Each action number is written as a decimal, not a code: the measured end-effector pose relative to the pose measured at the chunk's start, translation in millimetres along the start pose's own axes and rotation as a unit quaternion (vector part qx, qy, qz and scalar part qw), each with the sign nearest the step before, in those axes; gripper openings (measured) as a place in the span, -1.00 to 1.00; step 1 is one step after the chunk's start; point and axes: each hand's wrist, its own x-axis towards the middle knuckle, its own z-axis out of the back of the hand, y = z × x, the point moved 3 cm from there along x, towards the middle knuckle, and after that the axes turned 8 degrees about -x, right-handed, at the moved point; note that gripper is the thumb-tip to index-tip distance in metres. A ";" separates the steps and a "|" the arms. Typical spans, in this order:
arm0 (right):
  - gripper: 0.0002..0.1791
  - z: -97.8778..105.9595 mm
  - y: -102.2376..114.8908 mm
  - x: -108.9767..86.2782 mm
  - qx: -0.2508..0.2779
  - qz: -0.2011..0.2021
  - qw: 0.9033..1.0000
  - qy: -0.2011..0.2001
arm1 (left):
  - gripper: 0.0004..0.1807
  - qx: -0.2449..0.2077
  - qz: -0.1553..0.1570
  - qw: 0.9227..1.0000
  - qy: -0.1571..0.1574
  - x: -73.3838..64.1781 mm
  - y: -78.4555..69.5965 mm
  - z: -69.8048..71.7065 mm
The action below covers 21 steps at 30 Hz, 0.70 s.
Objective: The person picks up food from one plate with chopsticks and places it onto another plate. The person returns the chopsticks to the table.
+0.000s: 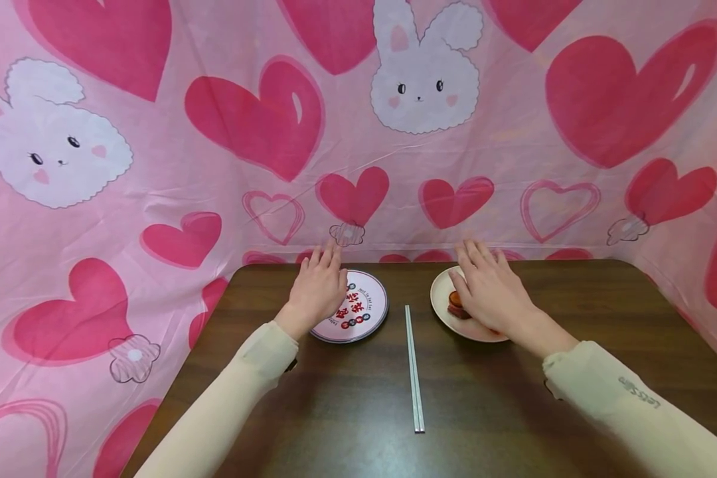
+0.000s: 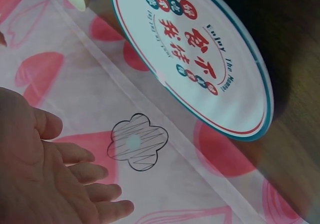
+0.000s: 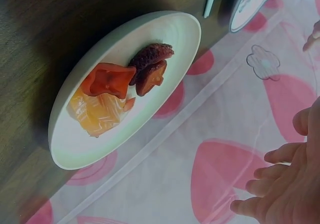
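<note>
Cream sleeves [image 1: 233, 398] come closest, reaching over the dark wooden table [image 1: 358, 411] to a left hand [image 1: 318, 287] and a right hand [image 1: 491, 292], both with fingers loosely extended and released, grasping nothing. Beside the left thumb, partly beneath that palm, lies the printed plate with red Chinese lettering [image 1: 367, 300]; under the right fingers sits the cream plate [image 3: 182, 38], holding a star-shaped red piece [image 3: 110, 79], a glossy yellow one [image 3: 97, 111] and dark brown strips [image 3: 150, 56] (real food or models, I cannot tell). Both plates rest near the far table edge, so a forward shove from either palm could push one off. Dropping the right fingers carelessly might tip the rim or scatter the pieces. Between the thumbs, nearer the wrists, the pale chopsticks [image 1: 411, 368] lie loose; a sleeve sweeping inward could knock them askew.
</note>
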 end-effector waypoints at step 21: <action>-0.37 -6.0 16.8 -11.4 -0.022 0.065 0.993 -0.092 | -0.32 0.006 0.004 1.000 0.002 -10.4 7.8 -7.5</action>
